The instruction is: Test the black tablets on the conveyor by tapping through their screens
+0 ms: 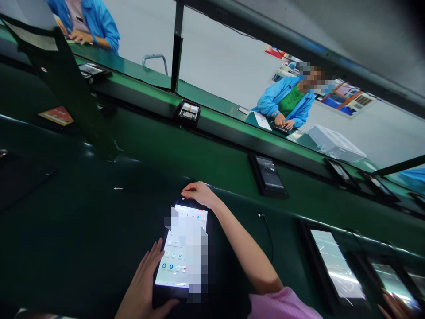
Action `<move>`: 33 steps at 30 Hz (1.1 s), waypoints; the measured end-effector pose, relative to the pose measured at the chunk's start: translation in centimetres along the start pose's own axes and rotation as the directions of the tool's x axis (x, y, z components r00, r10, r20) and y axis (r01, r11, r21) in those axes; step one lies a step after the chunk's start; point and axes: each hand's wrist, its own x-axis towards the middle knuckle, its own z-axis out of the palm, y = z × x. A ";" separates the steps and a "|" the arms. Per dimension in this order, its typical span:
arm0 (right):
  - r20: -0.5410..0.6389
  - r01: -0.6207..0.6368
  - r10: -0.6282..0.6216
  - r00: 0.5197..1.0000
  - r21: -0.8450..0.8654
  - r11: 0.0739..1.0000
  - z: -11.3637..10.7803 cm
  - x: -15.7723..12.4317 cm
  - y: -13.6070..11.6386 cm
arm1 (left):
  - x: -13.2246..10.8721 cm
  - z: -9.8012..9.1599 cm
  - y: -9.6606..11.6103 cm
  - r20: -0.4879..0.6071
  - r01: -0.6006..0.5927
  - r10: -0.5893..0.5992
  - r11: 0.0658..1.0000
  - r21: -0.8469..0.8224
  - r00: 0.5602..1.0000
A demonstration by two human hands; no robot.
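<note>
A black tablet [179, 266] with a lit white screen of small app icons lies on the dark green bench [83, 239] in front of me. My left hand [146, 283] holds its left edge, the thumb curled under the near corner and the fingers lying along the side. My right hand [199, 192] reaches over to the tablet's far top edge, fingers bent together and pinching at that edge. Part of the screen is blurred out.
More dark tablets lie along the bench and belt: one upright-angled tablet [268, 176], a row at the right [335, 266], another person's hand [395, 305] at the bottom right. Two people in blue jackets [288, 104] work across the green conveyor [219, 119]. A thin cable [267, 230] lies beside my forearm.
</note>
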 end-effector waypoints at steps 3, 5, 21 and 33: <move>0.032 0.013 -0.014 0.999 0.008 1.000 0.4 0.5 -0.1 | -0.2 0.1 0.2 -0.005 0.033 -0.033 0.999 -0.019 0.999; 0.048 0.019 -0.019 0.999 0.012 1.000 0.4 0.7 0.0 | -0.2 0.0 0.3 0.000 0.043 -0.043 0.999 -0.011 0.999; 0.034 0.074 -0.070 0.997 -0.153 0.985 0.4 -0.1 -0.3 | 0.0 -0.4 0.5 -0.024 0.004 -0.001 0.994 0.111 1.000; -0.190 0.151 -0.229 0.955 -0.355 0.923 1.2 -5.8 -1.3 | 1.4 -1.8 0.8 -0.054 -0.104 0.113 0.984 0.142 0.992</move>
